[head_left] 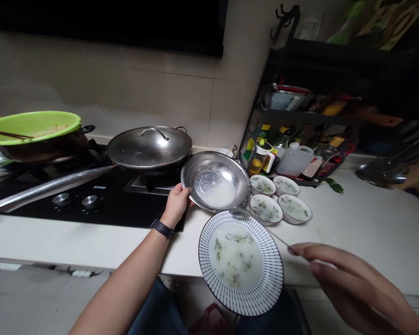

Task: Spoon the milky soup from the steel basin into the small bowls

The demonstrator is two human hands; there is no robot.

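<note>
My left hand (177, 203), with a dark watch on the wrist, grips the left rim of a steel basin (192, 170). The basin is tilted toward me, with a little cloudy white liquid in its bottom. My right hand (342, 270) pinches the thin handle of a metal spoon (240, 213). The spoon's head is blurred and lies between the basin and a striped plate (209, 284). That wide plate holds pale soup with green bits and juts past the counter's front edge. Several small bowls of the same soup, one being a front bowl (265, 209), stand right of the basin.
A lidded wok (150, 146) sits on the black stove (115, 200), its long handle reaching left. A green basin (38, 121) with chopsticks rests on a dark pot. On the right, a black rack (310, 114) holds bottles and jars; a ladle (370, 172) lies beyond.
</note>
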